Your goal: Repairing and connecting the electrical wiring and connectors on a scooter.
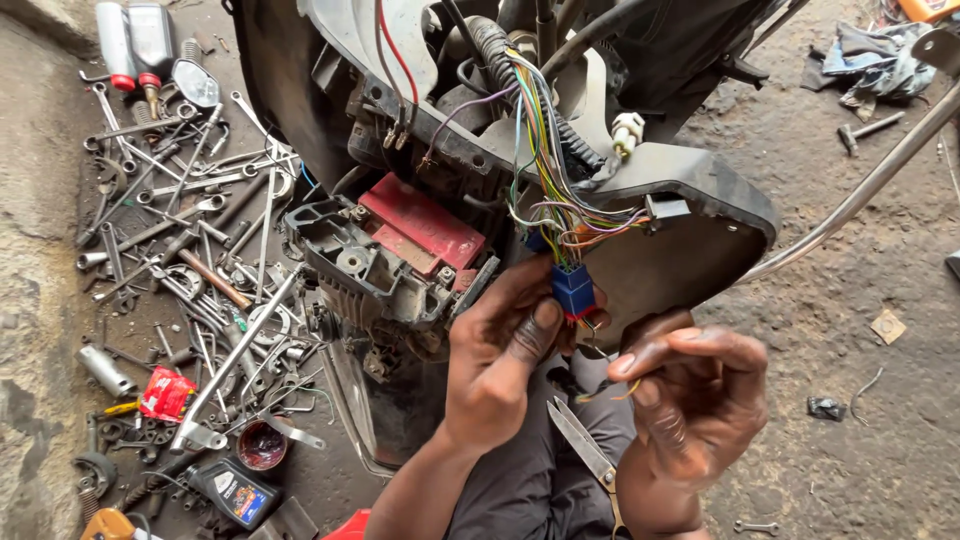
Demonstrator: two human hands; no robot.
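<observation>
My left hand (500,350) grips a small blue connector block (572,290) at the end of a bundle of coloured wires (545,170) that hangs from an opened scooter body (700,190). My right hand (695,395) is just right of the block, fingers curled, pinching thin loose wire ends (612,392) below it. A pair of scissors (583,448) also sits in the right hand, blades pointing up-left under the palm. A red battery (420,222) lies in the exposed compartment left of the hands.
Several wrenches and other tools (190,230) lie scattered on the ground at left, with a small black oil bottle (235,492) and a red sachet (166,392). A metal bar (860,195) slants across the right. Rags (870,60) lie at top right.
</observation>
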